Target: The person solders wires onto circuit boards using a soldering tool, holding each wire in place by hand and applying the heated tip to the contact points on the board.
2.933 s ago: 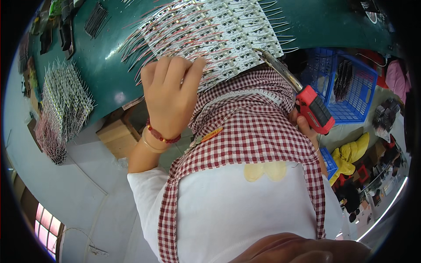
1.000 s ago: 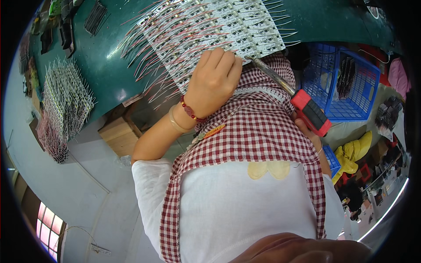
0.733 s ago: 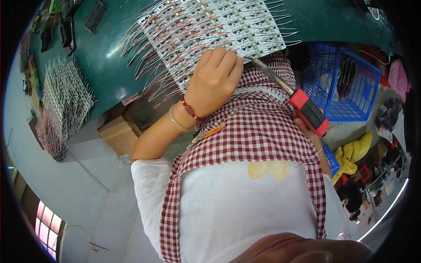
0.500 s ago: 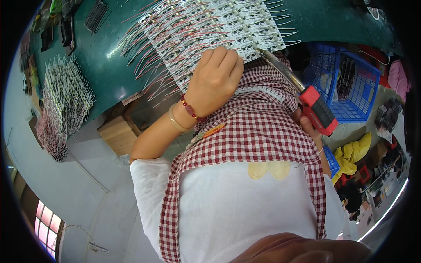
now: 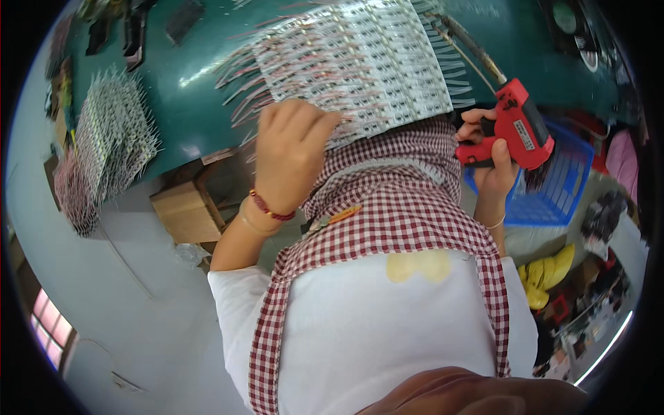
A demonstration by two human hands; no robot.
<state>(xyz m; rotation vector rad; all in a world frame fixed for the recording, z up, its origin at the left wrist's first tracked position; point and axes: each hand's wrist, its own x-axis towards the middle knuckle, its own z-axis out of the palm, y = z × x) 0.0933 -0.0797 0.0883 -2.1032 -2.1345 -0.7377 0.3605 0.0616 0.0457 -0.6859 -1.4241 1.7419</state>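
Observation:
A white panel of small circuit boards [image 5: 356, 66] lies at the near edge of the green table, with red and white wires sticking out from its left and right sides. At its near left corner is my left hand [image 5: 294, 152], back up, fingers curled closed; whatever they pinch is hidden. My right hand [image 5: 494, 162] grips the handle of a red and black soldering gun [image 5: 519, 124], to the right of the panel. Its long metal tip [image 5: 470, 45] points up and left, over the white wires beyond the panel's right edge, apart from the boards.
A thick bundle of wired boards [image 5: 114, 138] hangs over the table's left edge. Dark strips [image 5: 135, 38] lie at the far left of the table [image 5: 200, 114]. Below it stands a cardboard box [image 5: 183, 211]. At the right is a blue plastic basket [image 5: 553, 200], near a yellow cloth [image 5: 546, 273].
My right hand has raised the soldering gun up and right, its tip leaving the panel's near right corner. My left hand has shifted left. The view has moved slightly.

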